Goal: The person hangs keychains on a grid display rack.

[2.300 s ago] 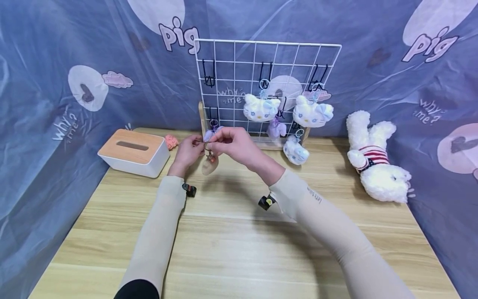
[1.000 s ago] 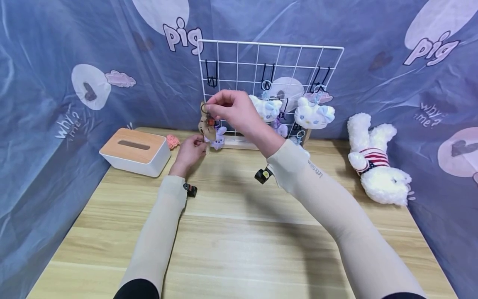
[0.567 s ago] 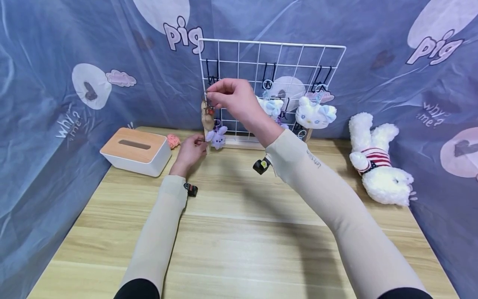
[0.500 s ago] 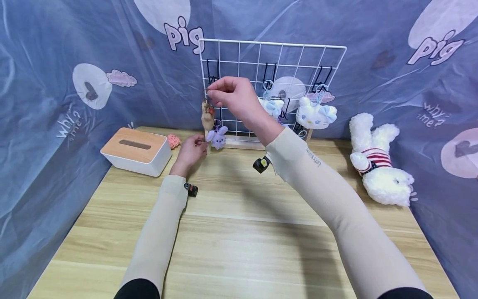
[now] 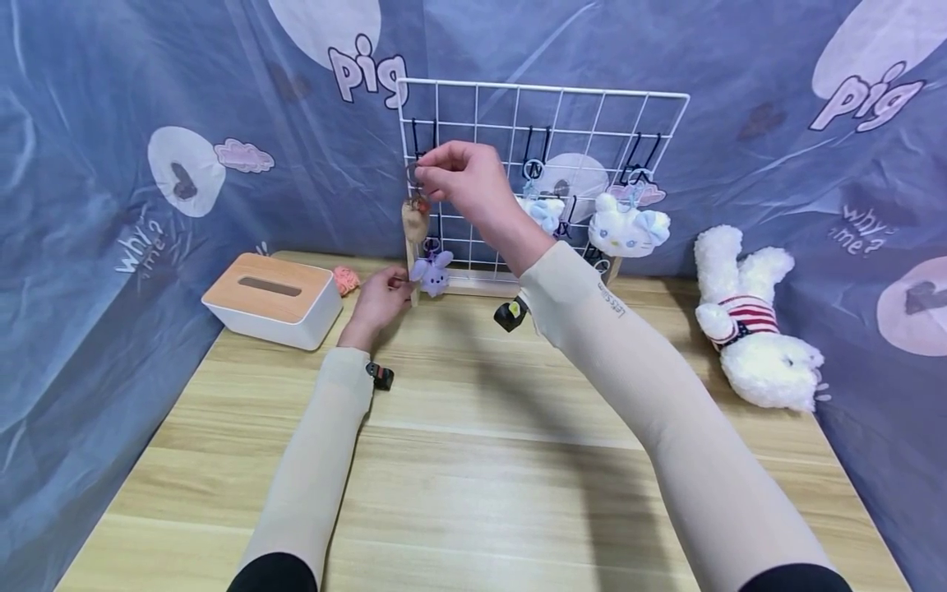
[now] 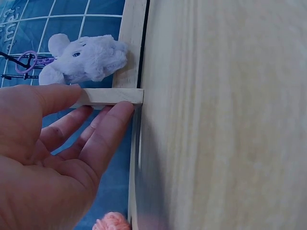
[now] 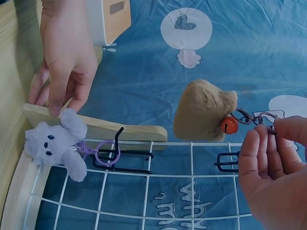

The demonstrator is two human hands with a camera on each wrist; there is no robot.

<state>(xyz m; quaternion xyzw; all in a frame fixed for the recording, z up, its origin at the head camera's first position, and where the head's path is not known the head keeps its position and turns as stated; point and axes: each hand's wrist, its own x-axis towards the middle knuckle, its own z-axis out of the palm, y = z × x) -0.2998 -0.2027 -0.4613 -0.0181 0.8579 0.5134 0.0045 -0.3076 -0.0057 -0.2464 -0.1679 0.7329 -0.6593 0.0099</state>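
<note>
My right hand (image 5: 473,187) pinches the metal ring of a tan plush keychain (image 7: 199,112) at the upper left of the white wire grid rack (image 5: 543,85). The plush hangs below my fingers with a red-orange bell (image 7: 229,125) on its clasp. A black hook (image 7: 225,163) on the grid is close to this hand in the right wrist view. My left hand (image 5: 379,302) holds the rack's wooden side support (image 6: 112,97) low down, thumb on one face and fingers on the other. Beside it a lilac bunny keychain (image 6: 91,57) hangs from a lower hook.
White cat-head keychains (image 5: 625,228) hang on the rack's middle and right. A wood-topped tissue box (image 5: 270,300) and a coral-pink fluffy thing (image 5: 345,280) lie to the left. A white plush toy (image 5: 750,316) in a striped top lies at the right.
My right hand has lifted the tan plush keychain from low near my left hand up to the rack's upper left. My left hand stays by the wooden support.
</note>
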